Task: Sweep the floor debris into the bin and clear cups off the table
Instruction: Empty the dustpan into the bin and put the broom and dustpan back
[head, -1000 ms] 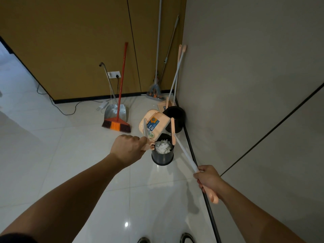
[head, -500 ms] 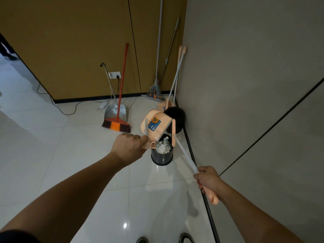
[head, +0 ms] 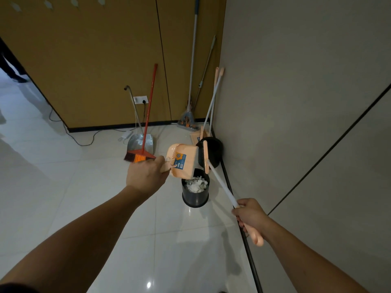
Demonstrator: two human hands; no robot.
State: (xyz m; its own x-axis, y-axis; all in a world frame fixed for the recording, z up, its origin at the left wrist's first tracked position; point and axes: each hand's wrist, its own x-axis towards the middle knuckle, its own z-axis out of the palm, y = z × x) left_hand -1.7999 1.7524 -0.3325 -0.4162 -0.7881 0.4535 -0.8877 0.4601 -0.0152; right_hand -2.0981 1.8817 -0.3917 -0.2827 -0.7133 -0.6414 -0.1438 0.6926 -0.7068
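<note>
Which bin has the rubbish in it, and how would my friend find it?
Start at the grey wall on the right and follow its black floor strip to two black round bins. The nearer bin stands on the white tiles, right below the tipped peach dustpan. It alone shows crumpled white paper inside; the farther bin, closer to the wall, looks dark inside.

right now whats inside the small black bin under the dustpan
The black bin holds crumpled white paper waste, piled near the rim. Anything beneath that pile is covered, and the peach dustpan tilted above hides the bin's far edge.
</note>
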